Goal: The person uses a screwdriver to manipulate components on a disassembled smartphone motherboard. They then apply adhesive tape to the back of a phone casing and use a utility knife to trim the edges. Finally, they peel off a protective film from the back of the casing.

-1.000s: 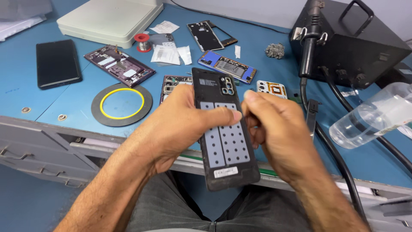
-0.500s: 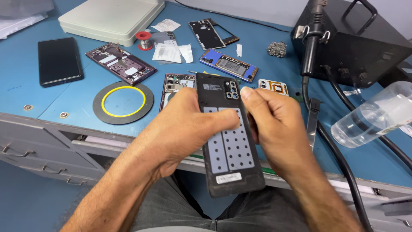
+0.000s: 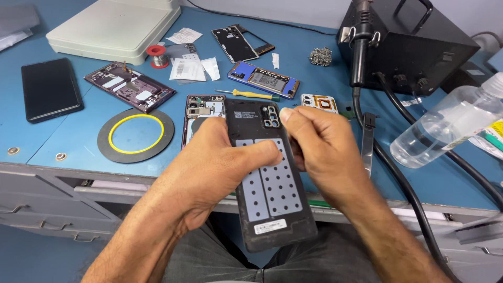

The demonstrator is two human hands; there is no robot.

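Note:
My left hand (image 3: 217, 167) grips a black phone back cover (image 3: 270, 202) from its left side, thumb across the inner face. That inner face shows two grey dotted pads, a camera cutout near the top and a small white label at the bottom. My right hand (image 3: 319, 149) pinches the cover's right edge near the top, fingers curled. Under the cover, an opened phone body (image 3: 199, 112) lies on the blue workbench (image 3: 78, 141).
On the bench lie a black ring mat with a yellow circle (image 3: 136, 135), a dark phone (image 3: 50, 89), a purple opened phone (image 3: 128, 86), a blue phone frame (image 3: 263, 79), a yellow screwdriver (image 3: 251, 95), a clear bottle (image 3: 445, 128) and a black hot-air station (image 3: 403, 44).
The cover has shifted slightly up and toward the bench. My right hand slid from its middle edge up toward the top right corner.

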